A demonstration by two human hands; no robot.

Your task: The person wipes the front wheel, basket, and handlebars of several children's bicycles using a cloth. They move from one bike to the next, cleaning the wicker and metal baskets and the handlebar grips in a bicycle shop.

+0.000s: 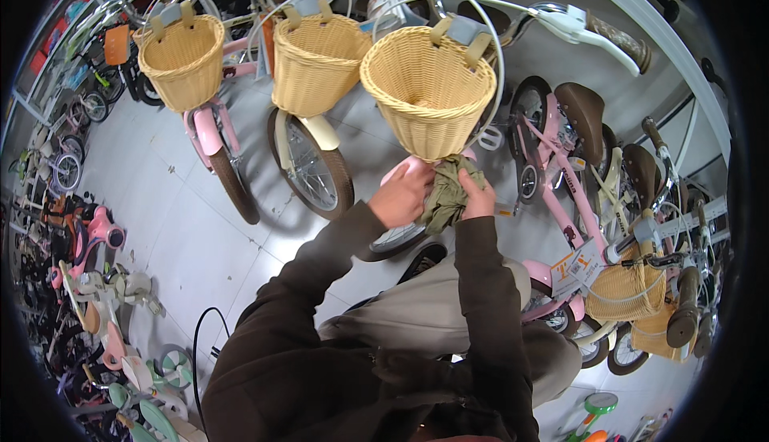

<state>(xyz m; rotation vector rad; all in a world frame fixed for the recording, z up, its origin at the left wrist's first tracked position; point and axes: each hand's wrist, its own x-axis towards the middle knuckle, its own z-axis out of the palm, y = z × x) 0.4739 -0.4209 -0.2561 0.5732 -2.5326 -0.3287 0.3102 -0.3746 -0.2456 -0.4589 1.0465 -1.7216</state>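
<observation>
Below the handlebars of a bicycle, my right hand (478,197) grips a crumpled olive-green cloth (445,198) against the front mudguard. My left hand (400,195) is closed over the pink mudguard (410,162), right beside the cloth; its fingertips are partly hidden. Just above both hands hangs a woven wicker basket (428,128), fixed by tan straps under the white brake lever (589,35). Part of the front wheel (394,242) shows beneath my left wrist. The cloth hides the right side of the mudguard.
Two more bicycles with wicker baskets (183,74) (308,70) stand to the left. On the right are a pink bicycle frame (561,202) with a brown saddle (581,118) and a hanging tag (578,268). Small ride-on toys (104,230) crowd the left edge.
</observation>
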